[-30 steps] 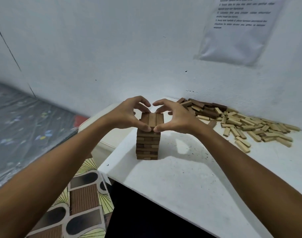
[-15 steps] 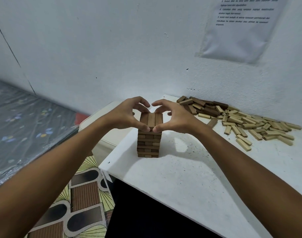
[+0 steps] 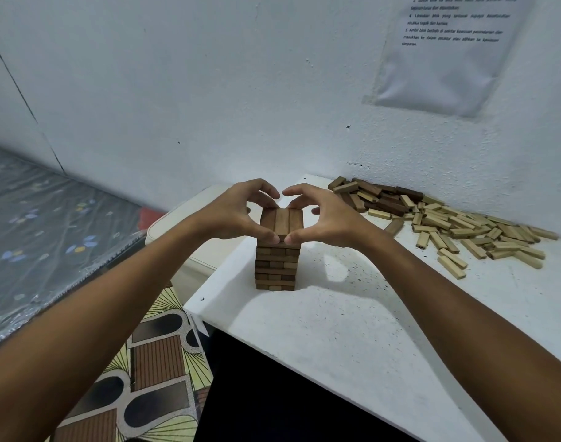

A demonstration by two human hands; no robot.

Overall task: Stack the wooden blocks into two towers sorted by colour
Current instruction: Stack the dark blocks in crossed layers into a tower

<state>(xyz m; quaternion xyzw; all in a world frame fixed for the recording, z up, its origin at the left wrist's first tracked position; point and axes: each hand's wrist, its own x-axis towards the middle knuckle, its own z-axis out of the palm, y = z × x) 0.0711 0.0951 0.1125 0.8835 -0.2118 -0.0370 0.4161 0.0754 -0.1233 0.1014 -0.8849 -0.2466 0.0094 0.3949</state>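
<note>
While pinching the top layer of the dark tower (image 3: 276,250) from both sides: left hand (image 3: 232,215) and right hand (image 3: 328,218), thumbs at the near edge, curled fingers at the far edge, each grip narrow on the three dark brown blocks lying side by side. Below, crosswise layers of brown blocks, a few paler ends showing. Upright on the white surface (image 3: 352,330), near its left edge. Well apart at the wall, a loose pile of blocks (image 3: 448,224), dark ones left, pale ones right.

I see the tower (image 3: 276,264) on the table (image 3: 352,330); my hands flank its top, the block pile (image 3: 438,221) lies right of it.
</note>
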